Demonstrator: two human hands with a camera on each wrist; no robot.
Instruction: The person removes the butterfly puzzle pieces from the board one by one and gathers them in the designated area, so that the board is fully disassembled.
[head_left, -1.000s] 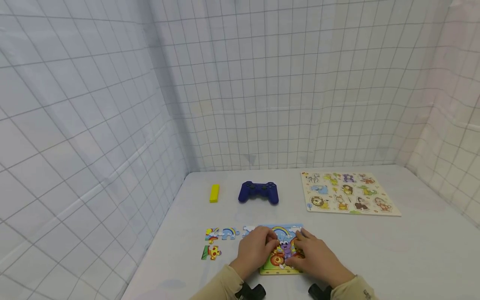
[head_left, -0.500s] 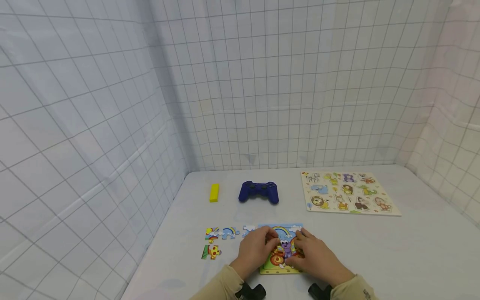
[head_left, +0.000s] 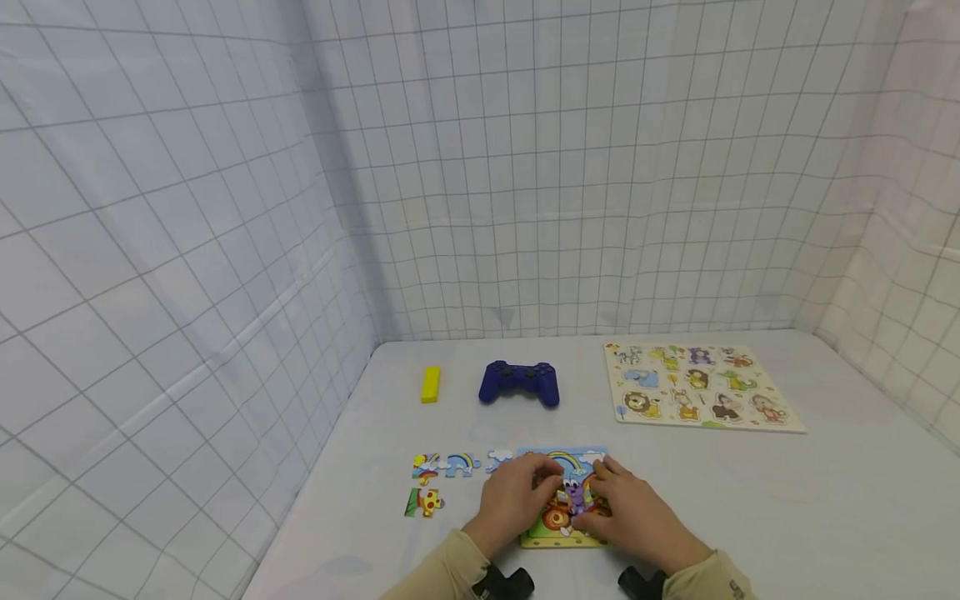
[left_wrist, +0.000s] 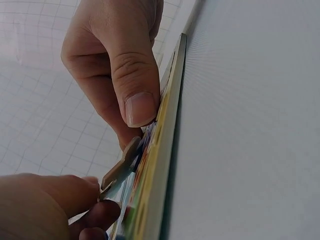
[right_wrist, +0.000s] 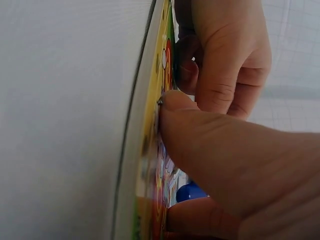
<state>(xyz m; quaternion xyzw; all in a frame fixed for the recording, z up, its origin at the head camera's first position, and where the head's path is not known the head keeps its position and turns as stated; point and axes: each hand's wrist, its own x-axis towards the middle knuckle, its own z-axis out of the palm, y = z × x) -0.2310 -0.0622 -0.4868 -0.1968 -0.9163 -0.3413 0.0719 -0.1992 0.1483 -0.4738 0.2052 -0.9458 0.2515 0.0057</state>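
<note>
A small jigsaw puzzle board, bright with a rainbow and a purple cartoon animal, lies on the table under both hands. My left hand is over its left part and pinches a jigsaw piece between thumb and fingers. The left wrist view shows that piece tilted against the picture, its plain brownish side outward. Over the right part, my right hand rests its thumb and fingertips on the picture. One right fingertip comes right up to the far end of the tilted piece.
Left of the board lie loose pieces: a sun piece, a rainbow piece, a giraffe piece and a cloud piece. Farther back are a yellow block, a blue game controller and an animal puzzle board. Gridded sheeting surrounds the table.
</note>
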